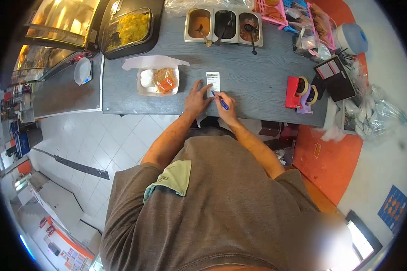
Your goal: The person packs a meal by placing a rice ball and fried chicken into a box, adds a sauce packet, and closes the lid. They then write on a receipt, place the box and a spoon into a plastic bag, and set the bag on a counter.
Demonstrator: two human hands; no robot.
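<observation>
A small white printed slip (213, 77) lies flat on the grey wood-grain counter (135, 105). My left hand (196, 100) rests on the counter with its fingers spread, the fingertips at the slip's left edge. Closed around a blue pen (224, 105), my right hand (228, 113) holds the pen's tip at the lower part of the slip. Left of my hands stands an open takeaway box (158, 94) with its lid folded back. Inside it are a white rounded item (147, 78) and food in a clear plastic bag (166, 81).
At the back sit a three-part sauce container (211, 39) with spoons and a black tray (156, 27) of yellow food. Tape dispensers (292, 92), a dark tablet-like device (333, 79) and plastic bags (375, 110) are on the right. A lit glass cabinet (54, 31) occupies the far left.
</observation>
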